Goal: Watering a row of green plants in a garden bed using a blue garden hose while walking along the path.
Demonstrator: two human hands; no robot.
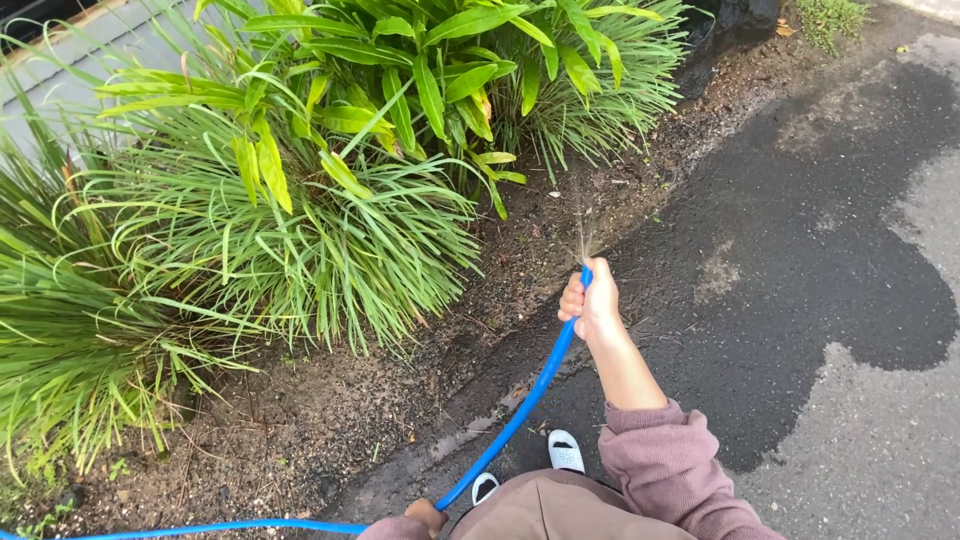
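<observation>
Right hand (590,303) was clenched around the blue hose (520,405) end, spraying toward twelve o'clock; left hand (425,515), at six o'clock, gripped the hose lower down

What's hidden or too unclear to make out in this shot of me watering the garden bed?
- Left hand, head view: mostly cut off by the bottom edge; its grip is unclear.
- Blue hose: its tip is covered by the right hand; its far end leaves the frame bottom left.
- Water spray: too thin to follow.
- White shoes: partly hidden by the trousers.
</observation>
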